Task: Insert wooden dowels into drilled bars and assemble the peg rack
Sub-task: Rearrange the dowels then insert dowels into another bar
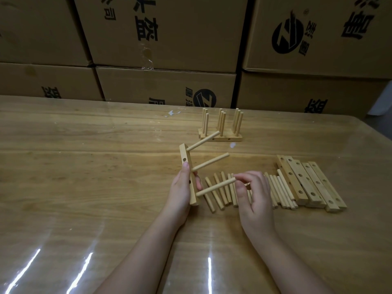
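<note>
left hand (181, 188) grips the lower part of a pale square-section wooden bar with drilled holes (184, 153), thumb up its side face near a hole; bar is lifted off the counter, nearly upright w/ a slight lean, prob. so its peg face looks toward the other hand; right hand (253, 196) pinches the free tip of the lowest round wooden dowel (214, 188) btwn thumb & fingertips; that dowel's other end meets the bar's bottom hole, seated depth can't be told; tip grip looks meant for pushing or twisting it home; two upper dowels (211, 162) already jut from the bar, roughly parallel; so the work piece sits btwn both hands, bar left, dowel bridging to the right; loose pale wooden dowels (277, 192) lie on the glossy wood-grain counter (84, 166) under & just beside the right hand, handy for the next pick; row of spare drilled wooden bars (307, 183) touches them further right; finished peg rack (220, 128) stands beyond, well apart; brown cardboard boxes (169, 39) wall the back.
</note>
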`<state>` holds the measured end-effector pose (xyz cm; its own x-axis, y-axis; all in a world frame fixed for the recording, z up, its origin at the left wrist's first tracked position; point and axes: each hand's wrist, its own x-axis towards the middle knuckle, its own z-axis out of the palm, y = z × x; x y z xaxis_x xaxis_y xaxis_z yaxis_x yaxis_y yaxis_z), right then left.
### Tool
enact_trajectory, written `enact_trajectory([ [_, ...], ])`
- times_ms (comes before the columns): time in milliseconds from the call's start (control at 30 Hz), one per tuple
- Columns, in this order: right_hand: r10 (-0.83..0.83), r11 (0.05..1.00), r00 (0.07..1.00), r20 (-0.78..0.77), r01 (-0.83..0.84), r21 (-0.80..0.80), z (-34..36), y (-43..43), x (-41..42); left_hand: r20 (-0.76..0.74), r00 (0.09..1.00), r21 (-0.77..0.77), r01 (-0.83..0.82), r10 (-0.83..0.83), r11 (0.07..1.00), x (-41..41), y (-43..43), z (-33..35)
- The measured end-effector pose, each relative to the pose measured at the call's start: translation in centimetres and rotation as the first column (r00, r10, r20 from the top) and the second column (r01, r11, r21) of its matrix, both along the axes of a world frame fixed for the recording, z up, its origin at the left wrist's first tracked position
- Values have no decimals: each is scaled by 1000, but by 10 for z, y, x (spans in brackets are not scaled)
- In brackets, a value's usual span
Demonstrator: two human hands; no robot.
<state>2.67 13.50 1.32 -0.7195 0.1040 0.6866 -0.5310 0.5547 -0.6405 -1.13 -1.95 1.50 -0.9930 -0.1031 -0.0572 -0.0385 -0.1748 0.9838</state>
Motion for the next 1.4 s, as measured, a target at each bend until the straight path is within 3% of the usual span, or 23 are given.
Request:
enact_trajectory([
  [767,72,997,997,25,-72,12,1,1,0,-5,1000,-3,18,-18,1000,-1,-2,-3],
  [1000,56,997,998,32,-57,51,0,3,0,-62,998,-126,-38,30,991,0,0,-3],
  [1400,41,996,998,53,-45,76,-1,1,3,-55,998,-52,-32,29,998,-1,-1,-5],
])
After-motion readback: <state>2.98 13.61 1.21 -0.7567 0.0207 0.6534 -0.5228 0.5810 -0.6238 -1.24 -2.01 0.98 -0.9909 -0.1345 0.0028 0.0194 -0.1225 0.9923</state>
